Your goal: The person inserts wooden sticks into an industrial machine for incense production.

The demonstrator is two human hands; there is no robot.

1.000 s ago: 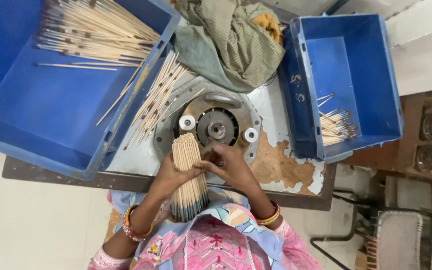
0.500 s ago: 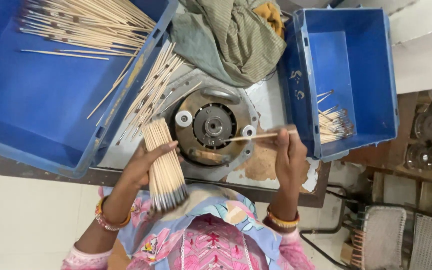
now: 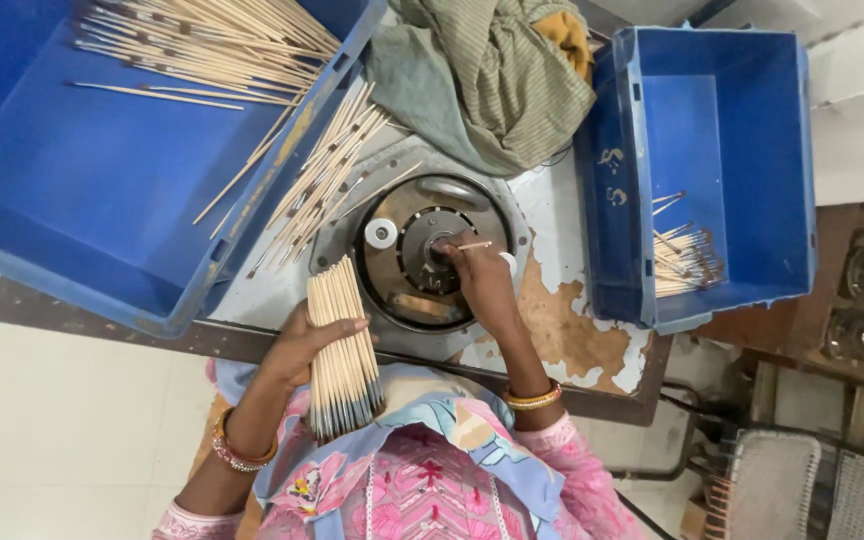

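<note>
Head view: left hand grips stick bundle at 7 o'clock of round machine; right hand pinches single stick at its hub. Risk: fingers catch the hub, bundle slips off tabletop edge.

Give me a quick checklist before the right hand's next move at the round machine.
1. Right hand holds one stick over the round machine: ok.
2. Stick tip seated in the machine's centre: cannot tell.
3. Left hand grips the bundle of sticks: ok.
4. Small blue bin on the right has room: ok.
5. Loose sticks lie beside the machine, not over its centre: ok.
</note>
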